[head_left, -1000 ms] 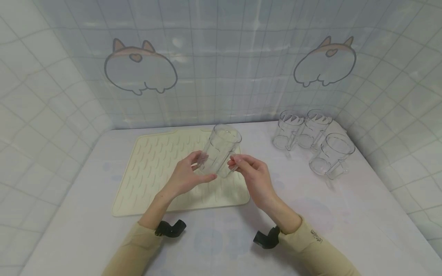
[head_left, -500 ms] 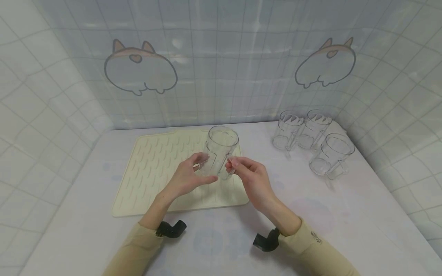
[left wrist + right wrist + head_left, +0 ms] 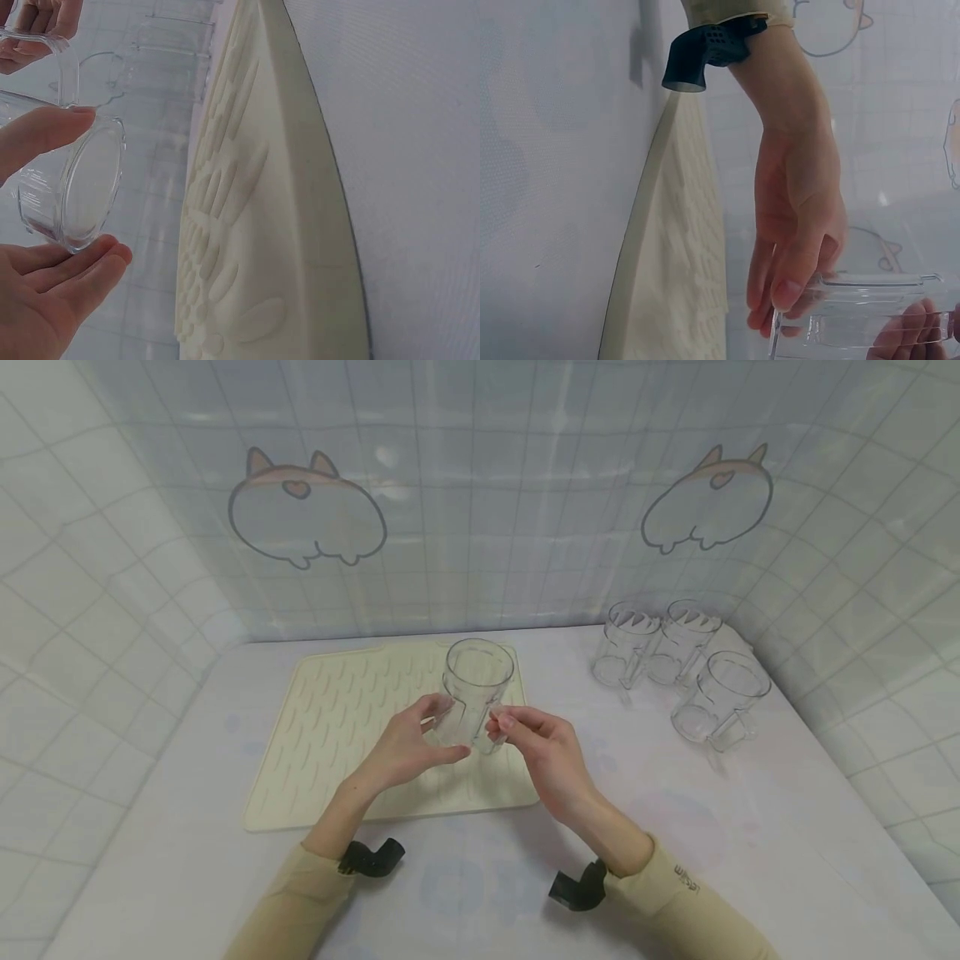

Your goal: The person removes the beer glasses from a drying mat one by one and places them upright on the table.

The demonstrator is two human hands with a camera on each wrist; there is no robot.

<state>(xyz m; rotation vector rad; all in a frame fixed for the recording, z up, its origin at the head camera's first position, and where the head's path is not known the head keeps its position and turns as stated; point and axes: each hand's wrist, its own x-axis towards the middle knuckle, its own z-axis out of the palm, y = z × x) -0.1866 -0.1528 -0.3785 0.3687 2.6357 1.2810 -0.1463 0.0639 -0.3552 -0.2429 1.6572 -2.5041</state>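
Note:
A clear glass mug [image 3: 478, 675] is held above the cream ridged mat [image 3: 330, 743], nearly upright with a slight tilt, its open rim facing up. My left hand [image 3: 408, 745] grips the lower body, thumb on the near side and fingers on the far side. In the left wrist view the mug's round base [image 3: 94, 184] shows between thumb and fingers, apart from the mat. With bent fingers my right hand [image 3: 546, 745] pinches the handle. The right wrist view shows the left hand [image 3: 802, 202] at the mug's base end and the right fingers [image 3: 915, 334] seen through the glass.
Several more objects share the table: two clear glass mugs stand close together at the back right, one a mug [image 3: 618, 647] and beside it another mug [image 3: 678, 643]. A third mug [image 3: 720, 697] stands nearer. White tiled-pattern walls [image 3: 480, 527] enclose the back and sides.
The mug has turned from a rightward lean to more upright, its rim moving left and slightly nearer. My right hand has shifted a little left with the handle; the left hand has barely moved.

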